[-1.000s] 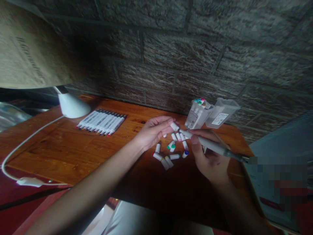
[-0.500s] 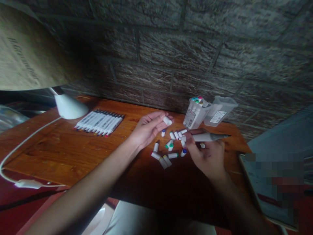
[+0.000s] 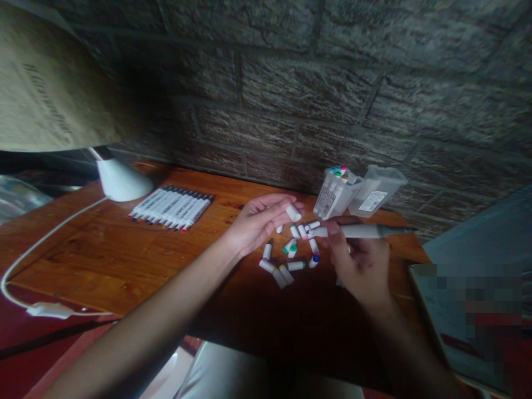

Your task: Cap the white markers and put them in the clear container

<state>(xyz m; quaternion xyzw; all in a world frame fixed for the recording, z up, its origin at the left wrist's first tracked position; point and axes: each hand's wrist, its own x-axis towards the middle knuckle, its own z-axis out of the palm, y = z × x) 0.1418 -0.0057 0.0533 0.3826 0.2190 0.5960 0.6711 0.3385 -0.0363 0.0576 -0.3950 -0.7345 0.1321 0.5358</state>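
My left hand pinches a white marker cap between thumb and fingers, above the table. My right hand is closed round an uncapped marker, held nearly level, its dark tip pointing right and its pale end toward the left hand. Cap and marker are apart. Below and between the hands lie several loose white caps with coloured ends, among them a green-ended cap, a blue-ended cap and a pair with yellow ends. Some caps are partly hidden by my hands.
A row of white markers lies at the left. Behind my right hand stand a clear case holding caps and another clear case. A lamp with its cord, a brick wall and a tablet-like panel surround the table.
The whole view has shifted slightly. My left hand with the cap has moved a little right, and my right hand with the marker has also moved right. Both grips stay the same.
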